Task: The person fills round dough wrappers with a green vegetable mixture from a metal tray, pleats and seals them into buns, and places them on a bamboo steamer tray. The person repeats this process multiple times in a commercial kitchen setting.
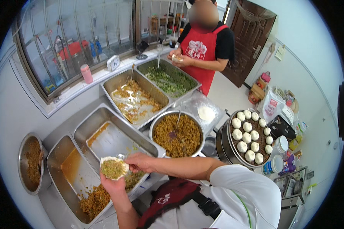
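Note:
A round dough wrapper lies cupped in my left hand, spread with a chunky greenish filling. From the right, my right hand reaches over, its fingertips pinching the wrapper's edge, where small pleats show. Both hands hover above a pair of steel trays. Beneath them, the farther tray holds greenish filling in its near corner, partly hidden by my hands. An orange-brown filling is heaped at the near end of the left tray.
A bowl of brown filling stands beyond my right forearm. Steamed-bun rounds fill a steamer at right. Across the counter, a co-worker in a red apron holds a filled wrapper. Another steel bowl sits far left.

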### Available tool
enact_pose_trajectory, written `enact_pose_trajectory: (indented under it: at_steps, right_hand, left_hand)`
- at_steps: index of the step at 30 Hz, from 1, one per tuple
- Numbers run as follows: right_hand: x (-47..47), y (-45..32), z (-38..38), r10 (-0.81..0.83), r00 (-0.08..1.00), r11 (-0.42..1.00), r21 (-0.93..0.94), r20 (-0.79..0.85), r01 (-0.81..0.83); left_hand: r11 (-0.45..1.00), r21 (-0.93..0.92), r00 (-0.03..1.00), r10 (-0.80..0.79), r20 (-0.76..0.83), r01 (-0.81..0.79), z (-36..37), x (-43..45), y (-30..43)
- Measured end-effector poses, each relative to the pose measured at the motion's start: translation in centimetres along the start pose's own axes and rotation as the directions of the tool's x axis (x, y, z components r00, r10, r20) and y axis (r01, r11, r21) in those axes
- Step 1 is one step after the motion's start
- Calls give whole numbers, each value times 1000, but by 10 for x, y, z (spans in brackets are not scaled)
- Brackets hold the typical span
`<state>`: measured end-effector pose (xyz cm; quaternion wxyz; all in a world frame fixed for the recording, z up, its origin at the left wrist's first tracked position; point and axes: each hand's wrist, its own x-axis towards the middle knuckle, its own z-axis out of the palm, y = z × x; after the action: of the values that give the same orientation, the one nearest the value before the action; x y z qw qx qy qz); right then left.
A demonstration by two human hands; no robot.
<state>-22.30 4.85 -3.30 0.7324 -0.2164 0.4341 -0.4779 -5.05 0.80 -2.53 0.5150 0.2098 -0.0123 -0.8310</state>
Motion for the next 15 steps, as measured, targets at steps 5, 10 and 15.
enact_pose_trajectory:
  at_steps: [5,10,15]
  right_hand:
    - [-9,7,17,-102,984,993,-71,-145,92]
    - [-7,13,18,-133,976,988,-100,-171,117]
    - [-6,18,22,-224,935,952,-266,-276,150]
  left_hand:
    - [1000,26,1000,-2,18,2,4,-12,3]
    - [999,24,1000,28,-6,-28,-1,-8,2]
    - [1000,21,999,16,38,-17,-12,-6,2]
